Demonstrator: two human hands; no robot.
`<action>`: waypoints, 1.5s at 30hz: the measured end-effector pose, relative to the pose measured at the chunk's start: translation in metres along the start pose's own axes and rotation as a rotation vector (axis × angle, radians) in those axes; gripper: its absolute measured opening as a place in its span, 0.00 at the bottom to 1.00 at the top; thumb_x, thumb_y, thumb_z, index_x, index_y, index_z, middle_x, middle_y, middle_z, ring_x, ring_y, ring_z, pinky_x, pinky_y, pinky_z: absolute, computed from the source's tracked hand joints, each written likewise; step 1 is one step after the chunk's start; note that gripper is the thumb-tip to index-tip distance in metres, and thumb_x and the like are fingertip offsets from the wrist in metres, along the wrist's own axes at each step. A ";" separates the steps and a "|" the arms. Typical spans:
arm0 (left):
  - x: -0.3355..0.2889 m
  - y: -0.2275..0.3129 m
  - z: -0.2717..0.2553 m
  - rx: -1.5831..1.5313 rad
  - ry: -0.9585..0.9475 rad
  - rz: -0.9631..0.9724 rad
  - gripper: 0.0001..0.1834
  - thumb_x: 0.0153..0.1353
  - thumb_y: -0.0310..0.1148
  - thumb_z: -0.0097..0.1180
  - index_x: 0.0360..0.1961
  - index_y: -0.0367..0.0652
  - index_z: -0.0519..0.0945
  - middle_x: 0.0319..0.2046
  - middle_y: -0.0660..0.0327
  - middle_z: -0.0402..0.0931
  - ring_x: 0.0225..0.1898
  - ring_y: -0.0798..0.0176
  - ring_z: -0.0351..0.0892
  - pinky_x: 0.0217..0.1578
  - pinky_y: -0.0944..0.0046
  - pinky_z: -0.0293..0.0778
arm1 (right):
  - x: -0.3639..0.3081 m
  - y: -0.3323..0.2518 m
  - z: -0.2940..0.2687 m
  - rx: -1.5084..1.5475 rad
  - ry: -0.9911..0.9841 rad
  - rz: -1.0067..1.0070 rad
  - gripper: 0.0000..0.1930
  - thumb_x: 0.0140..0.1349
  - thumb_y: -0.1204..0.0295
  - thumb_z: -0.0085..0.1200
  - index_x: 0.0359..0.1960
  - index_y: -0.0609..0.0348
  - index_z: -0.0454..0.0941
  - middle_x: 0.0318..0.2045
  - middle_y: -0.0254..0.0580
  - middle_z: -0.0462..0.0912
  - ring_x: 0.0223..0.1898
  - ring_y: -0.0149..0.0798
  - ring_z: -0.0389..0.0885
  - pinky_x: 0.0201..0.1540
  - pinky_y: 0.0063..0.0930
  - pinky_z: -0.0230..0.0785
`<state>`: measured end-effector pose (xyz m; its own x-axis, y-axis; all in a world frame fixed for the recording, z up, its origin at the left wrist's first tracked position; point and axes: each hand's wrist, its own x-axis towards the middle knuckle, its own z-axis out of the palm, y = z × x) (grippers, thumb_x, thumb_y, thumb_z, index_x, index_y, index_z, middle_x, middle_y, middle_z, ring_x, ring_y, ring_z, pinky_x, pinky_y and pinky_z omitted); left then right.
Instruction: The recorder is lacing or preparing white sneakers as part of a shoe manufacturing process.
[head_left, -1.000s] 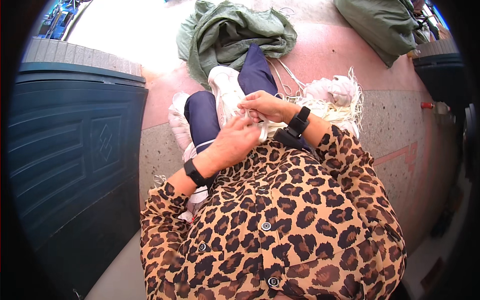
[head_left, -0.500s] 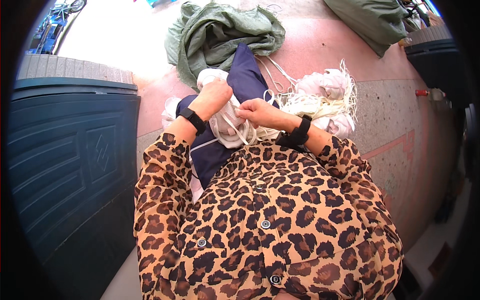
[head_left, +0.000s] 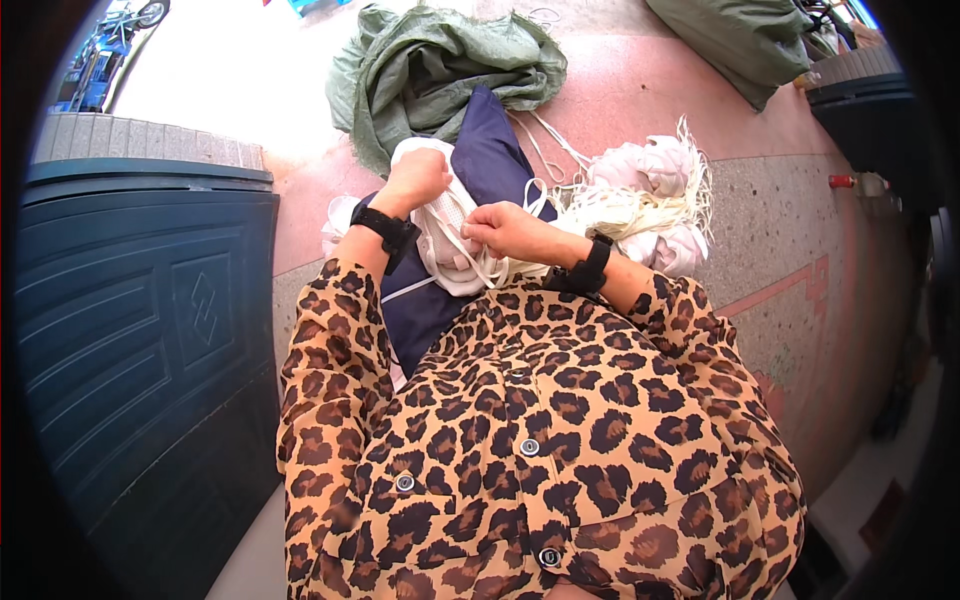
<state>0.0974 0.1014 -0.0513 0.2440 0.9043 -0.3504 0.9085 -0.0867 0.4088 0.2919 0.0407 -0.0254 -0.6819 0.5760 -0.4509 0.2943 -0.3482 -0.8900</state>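
Observation:
Across my dark blue trouser legs [head_left: 490, 140] lies a white and pale pink mesh piece [head_left: 452, 222] that looks like a shoe upper, with white laces [head_left: 437, 250] hanging over it. My left hand [head_left: 418, 178] is closed at its far left side; the fingertips are turned away, so what they grip is hidden. On the near right side my right hand [head_left: 503, 230] pinches a white lace, thumb and forefinger together. Both wrists wear black bands.
Right of my legs, on the pink and grey floor, sits a heap of similar pale pieces with tangled cream laces [head_left: 640, 205]. A crumpled green woven sack [head_left: 440, 70] lies ahead; a full one [head_left: 745, 45] stands far right. A blue panelled door [head_left: 150, 270] is at left.
My left hand has lifted a little up and left, away from the right hand. My right hand has shifted slightly left and down, still pinching.

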 end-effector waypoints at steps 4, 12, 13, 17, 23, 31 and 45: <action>0.013 0.006 0.003 0.037 -0.096 -0.090 0.15 0.50 0.37 0.53 0.30 0.33 0.81 0.32 0.43 0.78 0.39 0.45 0.78 0.43 0.54 0.71 | -0.001 0.000 -0.001 -0.068 0.030 -0.013 0.11 0.61 0.67 0.49 0.33 0.64 0.78 0.22 0.37 0.78 0.20 0.30 0.73 0.26 0.25 0.67; 0.010 -0.001 0.009 -0.034 0.104 -0.103 0.16 0.50 0.38 0.54 0.28 0.33 0.80 0.33 0.42 0.77 0.41 0.43 0.76 0.44 0.53 0.70 | -0.013 -0.040 0.039 -0.816 -0.199 -0.467 0.06 0.57 0.72 0.48 0.32 0.60 0.76 0.27 0.53 0.79 0.32 0.53 0.78 0.35 0.40 0.70; 0.006 -0.005 0.004 -0.136 0.154 -0.081 0.14 0.52 0.37 0.53 0.27 0.35 0.80 0.32 0.43 0.77 0.41 0.44 0.76 0.43 0.52 0.70 | -0.019 -0.044 0.029 -0.806 -0.156 -0.376 0.07 0.56 0.71 0.48 0.31 0.59 0.76 0.27 0.53 0.79 0.32 0.53 0.79 0.36 0.41 0.69; -0.037 -0.023 -0.003 -0.305 0.302 -0.060 0.09 0.51 0.31 0.55 0.28 0.35 0.80 0.28 0.48 0.78 0.33 0.51 0.79 0.36 0.58 0.73 | -0.040 -0.051 -0.054 -0.814 0.054 -0.298 0.05 0.54 0.73 0.49 0.31 0.55 0.77 0.27 0.50 0.78 0.32 0.53 0.78 0.36 0.42 0.70; -0.053 -0.028 0.010 -0.263 0.306 0.064 0.08 0.51 0.27 0.56 0.33 0.35 0.78 0.28 0.50 0.78 0.32 0.53 0.79 0.35 0.60 0.73 | -0.038 -0.032 -0.060 -1.004 0.336 -0.399 0.05 0.56 0.73 0.50 0.32 0.57 0.77 0.35 0.44 0.76 0.33 0.49 0.78 0.36 0.37 0.71; -0.046 -0.020 0.010 -0.139 0.357 0.148 0.09 0.49 0.23 0.51 0.33 0.35 0.77 0.28 0.46 0.76 0.35 0.47 0.77 0.36 0.56 0.73 | -0.013 0.006 0.000 -1.005 0.117 -0.385 0.05 0.53 0.73 0.49 0.28 0.61 0.76 0.33 0.46 0.75 0.33 0.49 0.78 0.35 0.38 0.72; -0.056 -0.039 0.001 -0.729 0.025 -0.130 0.12 0.55 0.25 0.51 0.42 0.33 0.73 0.30 0.61 0.74 0.28 0.69 0.72 0.29 0.68 0.72 | -0.005 0.002 -0.012 -1.104 0.128 -0.372 0.06 0.56 0.70 0.49 0.27 0.59 0.75 0.26 0.46 0.75 0.30 0.50 0.78 0.32 0.40 0.69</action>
<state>0.0485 0.0538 -0.0481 0.1339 0.8983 -0.4185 0.4717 0.3136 0.8241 0.3039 0.0464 -0.0257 -0.7946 0.5993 -0.0977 0.5552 0.6520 -0.5164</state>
